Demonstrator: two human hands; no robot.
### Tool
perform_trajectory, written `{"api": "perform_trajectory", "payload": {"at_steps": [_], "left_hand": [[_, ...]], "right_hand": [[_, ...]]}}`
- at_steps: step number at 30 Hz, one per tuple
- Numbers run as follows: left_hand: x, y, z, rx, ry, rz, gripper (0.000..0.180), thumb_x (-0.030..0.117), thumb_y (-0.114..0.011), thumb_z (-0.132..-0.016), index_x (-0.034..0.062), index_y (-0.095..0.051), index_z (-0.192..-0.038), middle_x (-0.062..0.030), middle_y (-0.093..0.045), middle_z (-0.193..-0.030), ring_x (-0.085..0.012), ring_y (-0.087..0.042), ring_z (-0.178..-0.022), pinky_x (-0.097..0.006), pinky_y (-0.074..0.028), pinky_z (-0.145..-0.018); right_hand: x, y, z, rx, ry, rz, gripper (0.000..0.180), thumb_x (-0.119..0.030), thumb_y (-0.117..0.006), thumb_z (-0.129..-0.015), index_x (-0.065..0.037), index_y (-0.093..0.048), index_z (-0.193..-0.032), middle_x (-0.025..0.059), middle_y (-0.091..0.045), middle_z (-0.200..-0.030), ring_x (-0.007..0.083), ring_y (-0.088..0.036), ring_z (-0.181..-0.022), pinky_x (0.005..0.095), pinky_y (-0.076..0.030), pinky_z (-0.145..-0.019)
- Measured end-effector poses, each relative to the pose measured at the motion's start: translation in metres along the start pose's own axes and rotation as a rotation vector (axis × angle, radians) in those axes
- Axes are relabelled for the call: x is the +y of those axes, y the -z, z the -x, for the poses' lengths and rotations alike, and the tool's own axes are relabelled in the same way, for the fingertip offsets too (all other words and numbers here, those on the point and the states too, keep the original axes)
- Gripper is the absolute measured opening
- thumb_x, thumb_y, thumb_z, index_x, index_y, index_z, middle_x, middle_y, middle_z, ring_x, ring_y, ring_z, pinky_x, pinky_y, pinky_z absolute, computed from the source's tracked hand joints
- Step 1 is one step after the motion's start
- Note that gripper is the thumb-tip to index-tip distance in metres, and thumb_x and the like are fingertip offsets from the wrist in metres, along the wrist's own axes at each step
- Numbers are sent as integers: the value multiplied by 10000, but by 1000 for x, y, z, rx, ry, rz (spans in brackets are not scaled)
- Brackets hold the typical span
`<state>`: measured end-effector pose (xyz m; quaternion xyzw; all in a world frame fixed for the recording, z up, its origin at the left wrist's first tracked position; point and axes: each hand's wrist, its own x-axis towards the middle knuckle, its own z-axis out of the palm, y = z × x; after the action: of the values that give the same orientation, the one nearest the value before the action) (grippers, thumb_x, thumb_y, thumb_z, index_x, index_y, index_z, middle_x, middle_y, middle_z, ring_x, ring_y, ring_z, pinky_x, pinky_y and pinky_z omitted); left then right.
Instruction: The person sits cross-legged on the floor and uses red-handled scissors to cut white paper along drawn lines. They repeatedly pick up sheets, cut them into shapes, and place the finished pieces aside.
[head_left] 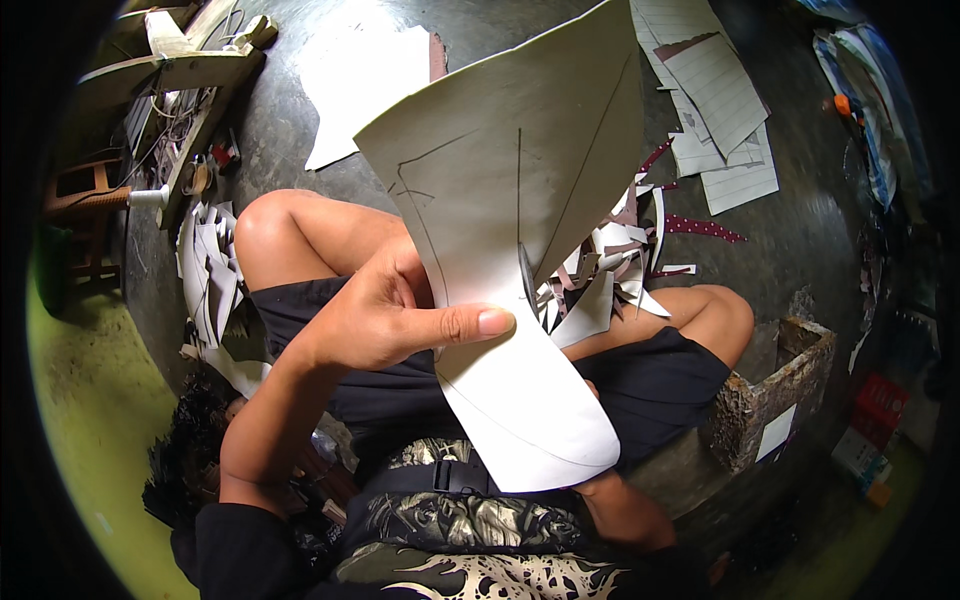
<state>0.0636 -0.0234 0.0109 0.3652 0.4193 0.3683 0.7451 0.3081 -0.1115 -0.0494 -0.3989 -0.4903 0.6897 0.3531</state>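
Observation:
My left hand (440,318) grips a large white sheet (510,170) with pencil lines drawn on it. The thumb lies flat on top, and the fingers are out of sight beneath. A dark scissors blade (527,272) shows at a slit in the middle of the sheet, along a drawn line. The sheet's lower part is a rounded flap (535,415) that hangs toward my waist. My right hand (598,484) is under this flap, mostly covered; only the wrist and a bit of finger show. It holds the scissors, whose handles are hidden.
White and maroon dotted offcuts (610,265) are heaped by my right leg; more scraps (208,265) lie by my left knee. Lined sheets (715,105) and a bright white sheet (365,85) lie on the floor ahead. A worn box (770,400) stands at right, a wooden frame (170,75) at left.

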Motion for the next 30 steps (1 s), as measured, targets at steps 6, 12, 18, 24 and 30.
{"api": "perform_trajectory", "payload": {"at_steps": [6,12,18,24,30], "left_hand": [[5,8,-1,43,-6,-178,503,132,-827,-927,-41,-611,-1347,-99,-712,-1225,-174,-657,-1137,-326,-514,-1003],[-3,9,-14,179,-135,-71,337,90,-779,-959,-43,-665,-1246,-70,-734,-1125,-135,-692,-1008,-293,-565,-888],[-6,2,-7,157,-105,-148,298,96,-777,-961,-21,-678,-1217,-39,-720,-1071,-112,-673,-977,-272,-552,-855],[-3,1,-4,174,-97,-136,311,108,-787,-955,-12,-672,-1218,-32,-715,-1070,-108,-666,-979,-271,-544,-855],[-5,-1,-2,220,-154,-28,379,109,-783,-957,-17,-643,-1285,-41,-711,-1133,-111,-663,-1027,-280,-538,-900]], "right_hand": [[43,33,37,-337,-233,-113,534,-226,-514,-1110,-81,-293,-1574,140,-425,-1596,269,-546,-1398,463,-534,-1114],[51,14,41,-173,-186,192,473,-172,-577,-1067,-11,-450,-1494,151,-557,-1490,219,-645,-1266,396,-575,-1026],[18,-2,-4,-68,-45,213,360,-209,-750,-860,9,-648,-1128,131,-668,-1004,274,-685,-845,383,-543,-731],[14,-1,-1,-136,-206,96,393,-240,-679,-913,9,-624,-1212,146,-660,-1129,280,-674,-983,407,-536,-846],[15,1,3,-191,-239,68,404,-217,-641,-950,14,-617,-1280,154,-673,-1229,267,-684,-1091,405,-553,-927]]}}
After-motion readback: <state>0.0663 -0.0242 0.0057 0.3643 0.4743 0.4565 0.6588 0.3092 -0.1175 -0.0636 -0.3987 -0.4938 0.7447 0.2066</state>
